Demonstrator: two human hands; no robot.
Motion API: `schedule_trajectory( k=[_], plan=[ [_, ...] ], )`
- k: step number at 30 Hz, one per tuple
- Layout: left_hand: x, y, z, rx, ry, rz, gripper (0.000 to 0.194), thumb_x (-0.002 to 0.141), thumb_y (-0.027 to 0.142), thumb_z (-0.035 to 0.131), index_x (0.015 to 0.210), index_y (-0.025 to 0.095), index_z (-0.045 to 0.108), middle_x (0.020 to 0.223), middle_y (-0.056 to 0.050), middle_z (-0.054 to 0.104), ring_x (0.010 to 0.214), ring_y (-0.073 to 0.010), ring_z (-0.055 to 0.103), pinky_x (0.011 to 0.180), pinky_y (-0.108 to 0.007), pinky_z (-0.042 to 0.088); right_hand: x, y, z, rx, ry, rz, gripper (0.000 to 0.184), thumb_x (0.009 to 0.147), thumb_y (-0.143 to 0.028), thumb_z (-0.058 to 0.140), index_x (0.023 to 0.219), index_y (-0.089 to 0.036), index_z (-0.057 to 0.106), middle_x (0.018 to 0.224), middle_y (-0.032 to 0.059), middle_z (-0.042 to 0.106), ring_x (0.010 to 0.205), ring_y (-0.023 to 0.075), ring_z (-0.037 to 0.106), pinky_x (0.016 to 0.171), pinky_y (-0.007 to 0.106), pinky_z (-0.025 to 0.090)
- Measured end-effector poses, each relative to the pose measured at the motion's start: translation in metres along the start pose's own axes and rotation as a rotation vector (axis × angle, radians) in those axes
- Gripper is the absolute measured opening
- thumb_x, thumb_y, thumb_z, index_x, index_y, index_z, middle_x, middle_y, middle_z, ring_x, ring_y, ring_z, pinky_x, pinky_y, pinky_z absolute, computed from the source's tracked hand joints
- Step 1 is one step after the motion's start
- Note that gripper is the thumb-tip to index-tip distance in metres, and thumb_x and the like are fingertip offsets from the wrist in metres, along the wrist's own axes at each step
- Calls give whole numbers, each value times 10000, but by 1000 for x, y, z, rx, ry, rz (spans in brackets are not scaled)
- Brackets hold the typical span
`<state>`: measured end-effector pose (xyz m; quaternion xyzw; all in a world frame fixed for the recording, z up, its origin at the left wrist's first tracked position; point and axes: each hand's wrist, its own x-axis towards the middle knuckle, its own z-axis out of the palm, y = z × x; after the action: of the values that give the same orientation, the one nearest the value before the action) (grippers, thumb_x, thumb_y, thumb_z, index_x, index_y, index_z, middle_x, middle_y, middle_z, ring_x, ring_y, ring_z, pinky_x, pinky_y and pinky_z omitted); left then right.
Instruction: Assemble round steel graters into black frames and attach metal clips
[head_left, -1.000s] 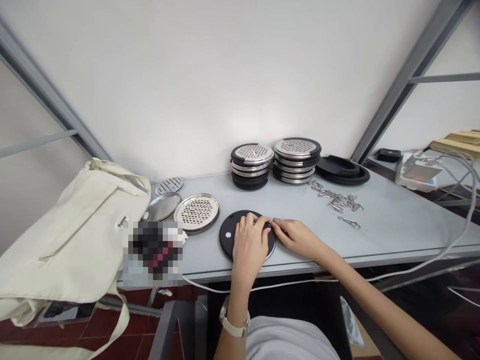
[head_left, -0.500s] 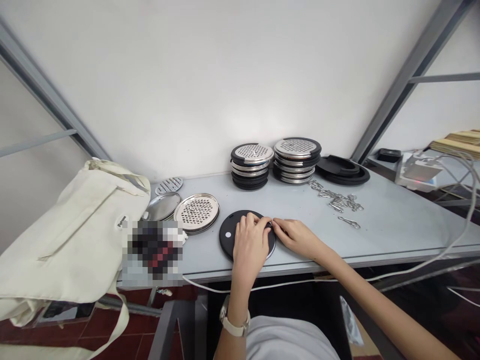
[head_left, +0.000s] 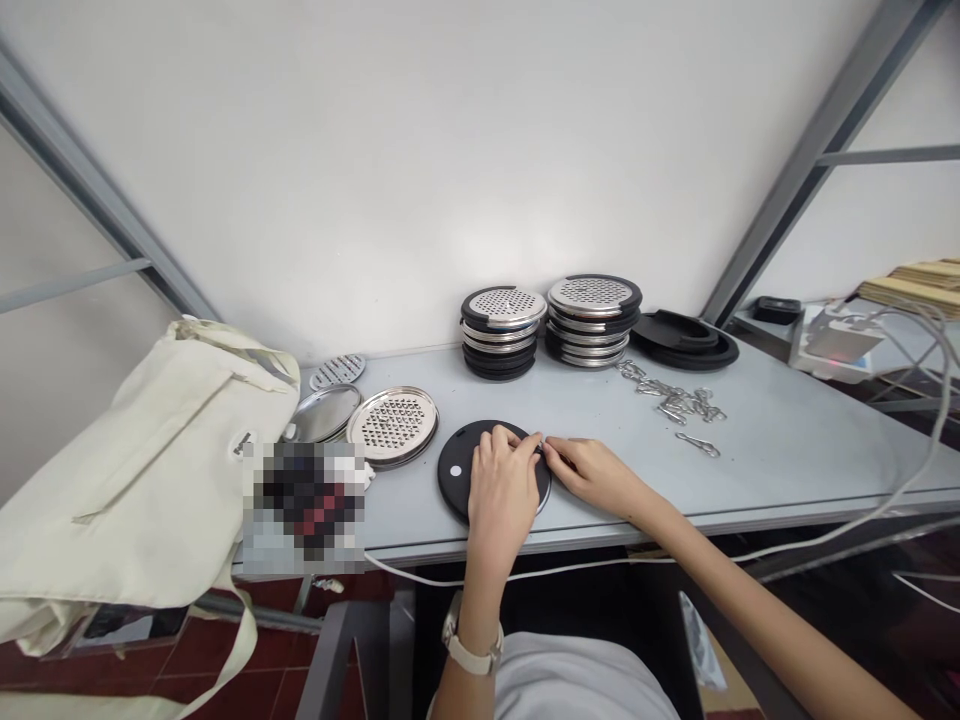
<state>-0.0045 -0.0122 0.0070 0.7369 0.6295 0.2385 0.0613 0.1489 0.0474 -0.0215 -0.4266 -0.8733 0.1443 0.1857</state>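
On the table near its front edge lies a black round case (head_left: 454,490), with a white dot on its left part and a silvery rim at its lower right. My left hand (head_left: 504,490) rests across the case, its fingers bent over the right edge and gripping there. At that same edge my right hand (head_left: 592,475) pinches a small shiny metal clip, mostly hidden by the fingertips of both hands. Loose metal spring clips (head_left: 679,402) lie to the right, one of them (head_left: 699,444) apart from the heap.
Round metal grater discs (head_left: 394,425) lie left of the case. Behind stand two stacks of black-rimmed graters (head_left: 502,335) (head_left: 595,322) and black round trays (head_left: 686,345). A cream bag (head_left: 150,480) covers the left end. A white cable (head_left: 750,553) runs along the front edge.
Both hands stay at the right edge of the case. The left hand's wrist has shifted very slightly right; otherwise nothing visibly differs.
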Motion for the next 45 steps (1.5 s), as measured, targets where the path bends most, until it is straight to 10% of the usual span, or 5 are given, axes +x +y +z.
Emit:
schedule_trajectory(
  k=[27, 45],
  plan=[
    [0, 0, 2, -10, 25, -19, 268, 948, 251, 406, 1173, 267, 549, 1030, -48, 526, 984, -206, 488, 881, -350, 410, 1, 4, -1, 63, 9, -50, 353, 985, -307, 297, 1069, -186, 618, 866, 71, 712, 684, 185, 648, 645, 258, 420],
    [0, 2, 1, 6, 31, -20, 258, 944, 240, 415, 1155, 273, 561, 1033, -43, 527, 984, -203, 491, 879, -344, 415, 0, 1, -2, 102, 4, -24, 345, 972, -298, 319, 903, -170, 631, 754, 60, 680, 590, 153, 572, 604, 245, 367]
  ],
)
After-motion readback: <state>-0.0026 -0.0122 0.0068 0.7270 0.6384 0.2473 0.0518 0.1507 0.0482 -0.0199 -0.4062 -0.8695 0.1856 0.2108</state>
